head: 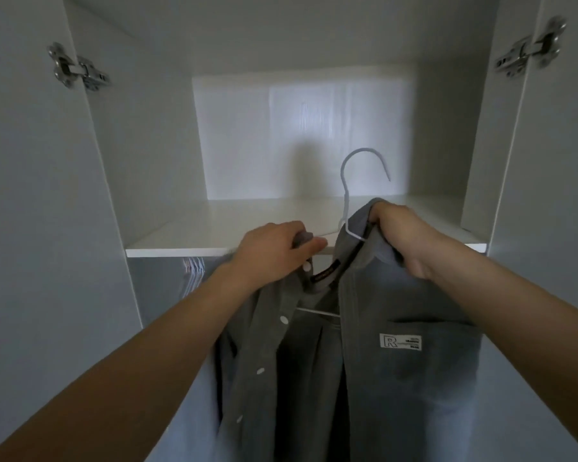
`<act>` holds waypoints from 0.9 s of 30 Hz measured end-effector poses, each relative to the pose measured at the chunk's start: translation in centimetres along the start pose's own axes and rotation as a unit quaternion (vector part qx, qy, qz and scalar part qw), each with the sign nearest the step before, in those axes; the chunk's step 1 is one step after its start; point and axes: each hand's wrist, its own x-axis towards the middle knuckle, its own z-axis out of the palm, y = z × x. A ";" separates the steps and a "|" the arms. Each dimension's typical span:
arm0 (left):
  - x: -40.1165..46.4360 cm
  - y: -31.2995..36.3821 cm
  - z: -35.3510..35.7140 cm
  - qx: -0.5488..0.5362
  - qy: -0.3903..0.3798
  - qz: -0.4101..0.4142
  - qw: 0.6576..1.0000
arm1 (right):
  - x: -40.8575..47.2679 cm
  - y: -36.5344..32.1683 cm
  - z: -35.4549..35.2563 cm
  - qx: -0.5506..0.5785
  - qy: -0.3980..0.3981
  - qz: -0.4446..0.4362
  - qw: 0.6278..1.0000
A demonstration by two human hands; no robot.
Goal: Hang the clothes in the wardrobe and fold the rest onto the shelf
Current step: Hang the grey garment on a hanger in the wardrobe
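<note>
A grey button-up shirt [397, 378] with a white chest label hangs on a white wire hanger [364, 155], whose hook stands up in front of the wardrobe shelf [214, 228]. My left hand [274, 248] pinches the shirt's left collar and shoulder at the hanger's arm. My right hand [404, 235] grips the shirt's right collar and shoulder over the hanger. The shirt hangs open, and the hanger's lower bar shows inside it.
Both white wardrobe doors stand open, with metal hinges at upper left [77, 68] and upper right [531, 51]. Several pale hangers [192, 271] hang under the shelf at the left. The wardrobe's back panel [297, 138] is lit.
</note>
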 end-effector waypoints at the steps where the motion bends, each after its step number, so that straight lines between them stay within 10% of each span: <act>1: 0.0 0.3 0.0 0.024 0.045 0.008 0.999 | -0.3 -0.2 0.0 0.009 -0.036 0.010 0.999; 6: 0.6 -0.5 -0.5 0.007 0.133 0.002 0.991 | -1.6 -0.5 -2.2 -0.028 -0.178 0.035 0.983; 12: 0.6 -1.6 -1.5 -0.097 0.170 -0.003 0.981 | -0.6 -0.1 -5.9 -0.367 -0.187 -0.050 0.910; 18: 0.3 -0.1 -1.1 0.194 0.210 -0.010 0.958 | 0.0 0.8 -5.7 -0.656 -0.041 -0.021 0.754; 22: -0.5 3.3 -1.5 0.261 0.147 -0.030 0.953 | -0.2 0.1 -4.3 -0.581 -0.031 0.040 0.812; 27: -2.1 7.3 -0.8 0.102 0.049 -0.015 0.993 | -1.0 -0.2 -2.0 -0.174 -0.112 0.114 0.972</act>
